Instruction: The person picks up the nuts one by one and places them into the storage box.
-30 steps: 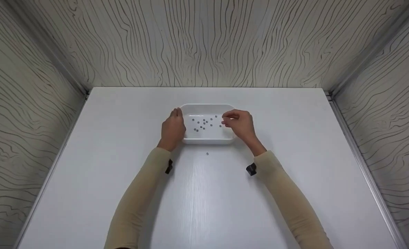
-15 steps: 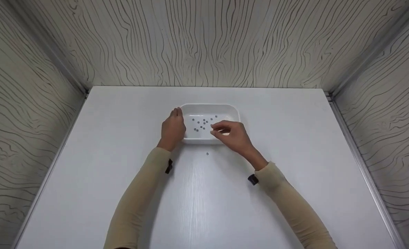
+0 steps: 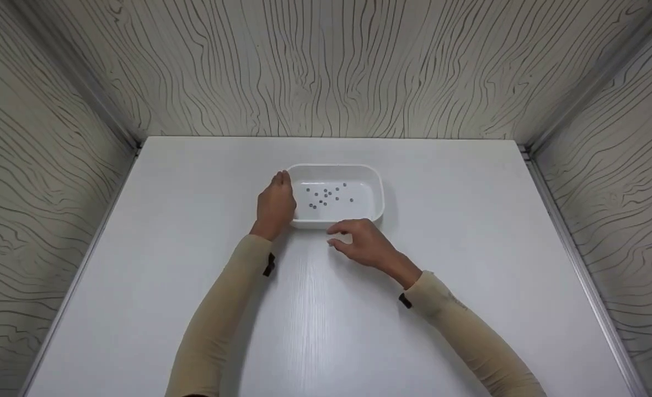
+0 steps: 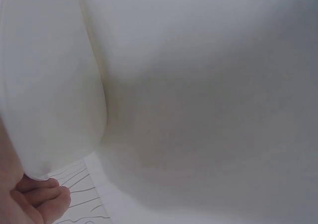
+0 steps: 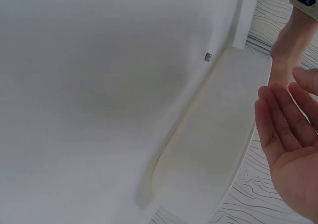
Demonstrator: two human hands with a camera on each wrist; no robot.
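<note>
A white, round-cornered tray (image 3: 382, 204) holds several small metal nuts (image 3: 326, 194) scattered over its bottom. My left hand (image 3: 275, 205) grips the tray's left end; in the left wrist view its fingers (image 4: 54, 204) show at the far end of the wall. My right hand (image 3: 364, 242) is just in front of the tray's near wall, thumb and fingers spread apart with nothing held between them. On the table by that wall lies one loose nut (image 5: 207, 57), seen in the right wrist view. From the head, the right thumb tip overlaps its spot.
The white table (image 3: 193, 182) carries the tray near its back half. Wood-grain-patterned panels (image 3: 326, 66) rise behind and at both sides, with grey metal rails (image 3: 580, 253) along the side edges. Dark wrist bands (image 3: 269, 266) sit on both sleeves.
My right hand has come from over the tray's right side, across its near wall, down toward the loose nut, and its thumb and fingers have spread. The left hand and tray have stayed put.
</note>
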